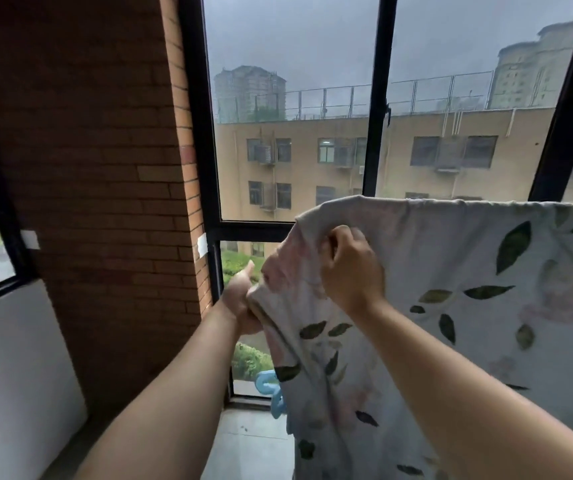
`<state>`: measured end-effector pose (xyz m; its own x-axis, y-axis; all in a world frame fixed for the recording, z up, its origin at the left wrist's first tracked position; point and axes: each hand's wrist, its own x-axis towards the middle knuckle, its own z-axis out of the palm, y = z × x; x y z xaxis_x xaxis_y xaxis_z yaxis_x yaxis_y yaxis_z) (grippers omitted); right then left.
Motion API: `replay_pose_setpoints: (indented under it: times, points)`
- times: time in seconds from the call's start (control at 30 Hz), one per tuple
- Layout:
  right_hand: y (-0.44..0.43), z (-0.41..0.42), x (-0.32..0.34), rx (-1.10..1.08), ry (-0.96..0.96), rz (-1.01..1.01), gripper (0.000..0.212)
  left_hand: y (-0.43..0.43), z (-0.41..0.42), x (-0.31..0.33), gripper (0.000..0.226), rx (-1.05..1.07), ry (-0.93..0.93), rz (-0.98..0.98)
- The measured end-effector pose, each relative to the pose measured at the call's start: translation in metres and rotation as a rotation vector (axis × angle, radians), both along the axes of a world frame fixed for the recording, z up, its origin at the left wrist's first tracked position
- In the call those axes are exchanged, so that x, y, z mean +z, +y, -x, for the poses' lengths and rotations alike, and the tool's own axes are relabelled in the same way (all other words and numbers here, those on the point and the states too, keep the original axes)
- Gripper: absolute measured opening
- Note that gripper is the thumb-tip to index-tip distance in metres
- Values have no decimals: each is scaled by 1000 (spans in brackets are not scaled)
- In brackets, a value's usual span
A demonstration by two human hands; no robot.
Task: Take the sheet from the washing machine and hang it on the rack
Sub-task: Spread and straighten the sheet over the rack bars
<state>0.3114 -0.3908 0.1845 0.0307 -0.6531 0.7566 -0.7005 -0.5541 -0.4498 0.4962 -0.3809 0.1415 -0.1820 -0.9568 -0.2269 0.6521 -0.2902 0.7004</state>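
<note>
Sheet [468, 258] (white, green leaf print, faint pink patches) is hanging in front of the window, right half of the view. Its top edge is running in a straight line out to the right border. Whatever is carrying it is covered by the cloth. The rest of it is hanging down past the bottom of the frame.

Right hand [350, 271] is gripping the sheet near its upper left corner, back of the hand facing the camera. Its fingers [338, 237] are curling in and pinching a fold of cloth.

Left hand [241, 299] is sitting lower and further left, holding the bunched left edge of the sheet, with cloth gathering in the palm. Thumb [248, 270] is sticking up clear of the fabric. The other fingers are going behind the cloth and are hidden, so I cannot tell how tightly they are curling. Both forearms are reaching in from the bottom.

A light blue plastic piece [271, 388] is showing just left of the sheet's hanging edge, low by the window; cannot tell what it is attached to.

Black window frame [380, 98] is filling the back, with a tan building [312, 174] outside under grey sky. Brick pillar [105, 168] is standing on the left, white wall [11, 375] below left, and grey tiled floor [250, 445] beneath.
</note>
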Motion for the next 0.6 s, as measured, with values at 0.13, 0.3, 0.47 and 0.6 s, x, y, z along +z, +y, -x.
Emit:
replay_pose_setpoints:
  times: [0.13, 0.3, 0.47, 0.6]
  points:
    - [-6, 2, 23, -48, 36, 98, 19, 11, -2, 38, 49, 122, -13, 179]
    - [-19, 5, 45, -152, 139, 150, 19, 11, -25, 89, 69, 398, 134, 337]
    - [-35, 18, 60, -171, 242, 81, 30, 19, -48, 127, 37, 618, 66, 390]
    - [-42, 26, 66, -180, 231, -25, 39, 25, -68, 140, 19, 724, -95, 386]
